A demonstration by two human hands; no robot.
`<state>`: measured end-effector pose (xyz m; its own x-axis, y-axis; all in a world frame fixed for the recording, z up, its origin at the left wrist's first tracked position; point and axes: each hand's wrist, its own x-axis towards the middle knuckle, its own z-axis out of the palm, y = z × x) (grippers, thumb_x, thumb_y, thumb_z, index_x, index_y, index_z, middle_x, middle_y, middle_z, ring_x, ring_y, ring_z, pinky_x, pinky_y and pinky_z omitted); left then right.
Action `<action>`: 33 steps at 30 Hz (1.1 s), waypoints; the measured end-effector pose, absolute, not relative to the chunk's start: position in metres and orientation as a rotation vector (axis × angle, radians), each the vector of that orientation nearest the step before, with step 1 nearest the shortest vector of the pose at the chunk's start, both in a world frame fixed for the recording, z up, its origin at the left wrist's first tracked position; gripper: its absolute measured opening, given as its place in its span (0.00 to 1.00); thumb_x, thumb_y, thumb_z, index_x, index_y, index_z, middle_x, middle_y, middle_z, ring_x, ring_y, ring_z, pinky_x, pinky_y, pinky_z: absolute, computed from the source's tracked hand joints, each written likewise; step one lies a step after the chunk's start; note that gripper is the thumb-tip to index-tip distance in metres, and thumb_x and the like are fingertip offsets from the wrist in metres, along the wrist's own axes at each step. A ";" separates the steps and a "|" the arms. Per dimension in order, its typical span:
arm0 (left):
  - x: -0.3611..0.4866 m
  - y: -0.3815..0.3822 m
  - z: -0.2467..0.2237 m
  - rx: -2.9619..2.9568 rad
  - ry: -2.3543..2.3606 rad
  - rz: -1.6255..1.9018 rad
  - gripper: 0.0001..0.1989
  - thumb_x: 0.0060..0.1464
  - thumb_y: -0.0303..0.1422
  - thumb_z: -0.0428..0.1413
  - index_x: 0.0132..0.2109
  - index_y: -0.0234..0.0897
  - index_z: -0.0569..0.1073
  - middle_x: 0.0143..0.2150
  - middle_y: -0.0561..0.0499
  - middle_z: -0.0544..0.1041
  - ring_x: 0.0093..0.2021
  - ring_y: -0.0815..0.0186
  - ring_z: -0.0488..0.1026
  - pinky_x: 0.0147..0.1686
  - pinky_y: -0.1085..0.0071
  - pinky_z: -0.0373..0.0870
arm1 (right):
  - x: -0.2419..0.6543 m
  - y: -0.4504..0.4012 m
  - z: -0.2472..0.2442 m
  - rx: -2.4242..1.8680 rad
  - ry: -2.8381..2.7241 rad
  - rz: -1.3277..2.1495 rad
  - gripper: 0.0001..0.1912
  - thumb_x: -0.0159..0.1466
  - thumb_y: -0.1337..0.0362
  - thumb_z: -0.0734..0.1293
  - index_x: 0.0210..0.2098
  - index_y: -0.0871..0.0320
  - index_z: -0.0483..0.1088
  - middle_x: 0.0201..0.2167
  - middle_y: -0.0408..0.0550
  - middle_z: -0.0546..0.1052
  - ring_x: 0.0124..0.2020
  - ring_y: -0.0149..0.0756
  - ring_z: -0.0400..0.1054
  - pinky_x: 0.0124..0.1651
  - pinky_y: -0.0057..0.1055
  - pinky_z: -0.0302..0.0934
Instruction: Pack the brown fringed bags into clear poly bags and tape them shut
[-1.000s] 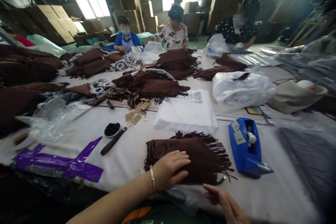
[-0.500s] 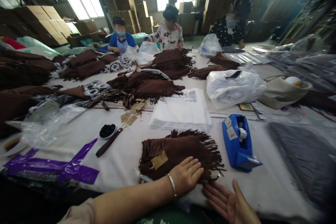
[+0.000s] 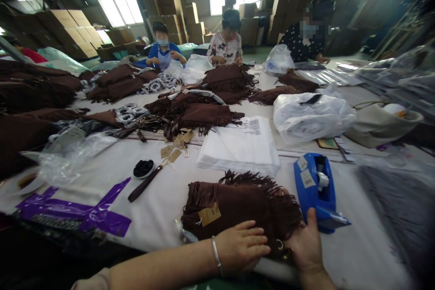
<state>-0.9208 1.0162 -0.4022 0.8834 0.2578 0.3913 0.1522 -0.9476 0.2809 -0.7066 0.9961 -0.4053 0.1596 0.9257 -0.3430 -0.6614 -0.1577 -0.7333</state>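
A dark brown fringed bag (image 3: 238, 199) lies on the white-covered table in front of me, with a cardboard tag (image 3: 210, 214) on its left part. Flat on the bag's near edge rests my left hand (image 3: 243, 245), a silver bangle at the wrist, its fingers stretched out and pointing right. My right hand (image 3: 306, 240) is at the bag's right end, palm up, thumb raised, with its fingers under and behind the fringe. A gold ring (image 3: 279, 244) shows at the bag's near edge between the hands.
A blue tape dispenser (image 3: 314, 190) stands right of the bag. Behind lies a stack of white sheets (image 3: 239, 145). A small bowl (image 3: 143, 169) of black pieces and a brown strap (image 3: 146, 183) are at the left. Brown bags and plastic bags (image 3: 312, 115) lie farther back; three people sit across.
My right hand has moved from below the bag's corner to its right end, under the fringe, which is now lifted. My left hand has shifted slightly down on the bag. The view has shifted slightly.
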 end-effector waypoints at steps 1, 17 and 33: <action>-0.926 1.019 -0.393 2.754 0.273 0.639 0.15 0.61 0.32 0.48 0.53 0.36 0.68 0.52 0.51 0.75 0.58 0.66 0.67 0.65 0.65 0.53 | -0.708 0.995 -0.403 -1.040 -0.454 1.378 0.35 0.63 0.38 0.43 0.61 0.45 0.57 0.58 0.47 0.67 0.58 0.45 0.61 0.63 0.52 0.50; -1.027 1.151 -0.373 1.695 1.467 0.416 0.18 0.58 0.40 0.48 0.47 0.31 0.71 0.46 0.42 0.76 0.47 0.59 0.73 0.50 0.63 0.67 | -0.732 0.978 -0.397 -1.332 -1.625 0.869 0.23 0.66 0.54 0.57 0.58 0.52 0.62 0.61 0.47 0.63 0.63 0.42 0.54 0.66 0.42 0.47; -0.937 1.205 -0.408 1.395 0.701 0.055 0.18 0.63 0.38 0.46 0.41 0.31 0.77 0.30 0.50 0.79 0.34 0.65 0.78 0.38 0.68 0.73 | -0.716 1.118 -0.380 -1.068 -0.409 2.328 0.21 0.65 0.54 0.61 0.51 0.63 0.68 0.46 0.53 0.76 0.52 0.40 0.68 0.60 0.40 0.56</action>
<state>-0.9374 1.2048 -0.4081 0.7990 0.4328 -0.4175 0.3618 0.2087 0.9086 -0.7162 1.1184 -0.3798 -0.5396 0.5876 -0.6030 -0.3468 -0.8077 -0.4768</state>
